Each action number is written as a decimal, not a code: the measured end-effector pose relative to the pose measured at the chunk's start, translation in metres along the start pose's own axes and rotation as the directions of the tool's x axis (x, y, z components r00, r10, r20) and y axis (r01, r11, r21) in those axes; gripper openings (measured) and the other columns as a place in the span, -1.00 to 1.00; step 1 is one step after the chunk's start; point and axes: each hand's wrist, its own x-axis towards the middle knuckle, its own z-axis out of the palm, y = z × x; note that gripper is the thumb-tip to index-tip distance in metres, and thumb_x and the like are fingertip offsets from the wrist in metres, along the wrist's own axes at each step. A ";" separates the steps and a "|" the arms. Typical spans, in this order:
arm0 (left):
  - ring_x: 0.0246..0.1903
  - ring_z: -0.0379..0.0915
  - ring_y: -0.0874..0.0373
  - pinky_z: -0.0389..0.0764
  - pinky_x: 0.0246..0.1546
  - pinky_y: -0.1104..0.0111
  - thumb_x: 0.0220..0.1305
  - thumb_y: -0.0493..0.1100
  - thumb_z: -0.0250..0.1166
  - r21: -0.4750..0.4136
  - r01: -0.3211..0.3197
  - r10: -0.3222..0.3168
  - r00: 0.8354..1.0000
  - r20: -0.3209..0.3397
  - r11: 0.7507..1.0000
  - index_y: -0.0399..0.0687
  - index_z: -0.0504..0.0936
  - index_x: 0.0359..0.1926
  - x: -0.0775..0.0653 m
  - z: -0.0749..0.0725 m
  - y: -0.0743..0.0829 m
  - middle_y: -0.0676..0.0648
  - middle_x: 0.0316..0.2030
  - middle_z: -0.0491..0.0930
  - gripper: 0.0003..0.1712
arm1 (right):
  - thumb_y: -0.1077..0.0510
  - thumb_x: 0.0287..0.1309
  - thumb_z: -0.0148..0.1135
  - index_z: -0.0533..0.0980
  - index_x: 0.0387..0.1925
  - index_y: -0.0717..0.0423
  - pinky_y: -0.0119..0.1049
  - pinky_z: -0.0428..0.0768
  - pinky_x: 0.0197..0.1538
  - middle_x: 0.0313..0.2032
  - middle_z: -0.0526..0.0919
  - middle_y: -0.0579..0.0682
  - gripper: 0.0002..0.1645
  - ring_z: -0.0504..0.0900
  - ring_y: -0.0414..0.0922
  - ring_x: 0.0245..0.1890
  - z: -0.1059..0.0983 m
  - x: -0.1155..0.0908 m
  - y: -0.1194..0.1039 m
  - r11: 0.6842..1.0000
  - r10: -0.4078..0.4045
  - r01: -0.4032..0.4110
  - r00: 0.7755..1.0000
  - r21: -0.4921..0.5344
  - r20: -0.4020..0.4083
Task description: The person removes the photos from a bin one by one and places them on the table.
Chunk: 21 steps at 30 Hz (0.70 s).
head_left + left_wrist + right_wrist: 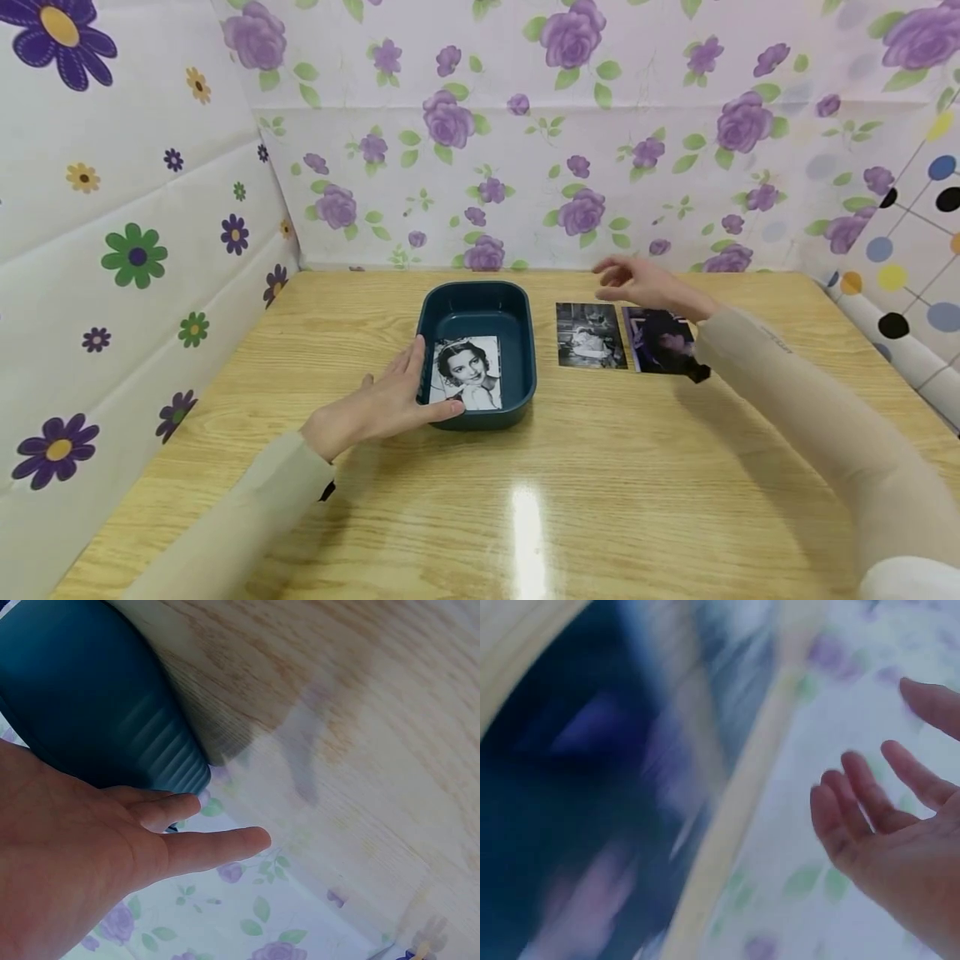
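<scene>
Head view: see the portrait photo (468, 371) lying inside the blue dish (483, 420), toward its near left, with a grey photo (591, 336) and, just beside it, a dark photo (652, 337) flat on the table (585, 475) to the right. Find the left hand (375, 408) straight-fingered against the dish's left side, with thumb over the near rim; cannot tell if touching the portrait photo there. Find the right hand (645, 282) well apart from it, loosely bent and holding nothing, raised near the far edges of the loose photos. Could tip or skid the dish by leaning too hard on one side, or nudge the portrait photo askew with the thumb. Might brush the dark photo out of line with the right sleeve (795, 387), crease thin paper at a corner, or drag both photos together, given so narrow a gap.
</scene>
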 end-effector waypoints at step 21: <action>0.54 -0.45 -0.01 -0.17 0.30 -0.40 -0.02 0.72 -0.05 -0.018 0.000 0.000 1.000 0.014 1.000 0.04 -0.56 0.49 0.000 -0.002 -0.003 -0.04 0.53 -0.48 0.42 | 0.11 0.19 0.32 0.36 0.26 0.21 -0.26 0.56 -0.01 -0.04 0.55 0.18 -0.36 0.59 -0.06 -0.15 0.103 0.103 -0.133 0.973 -0.184 0.230 0.859 -0.038 0.477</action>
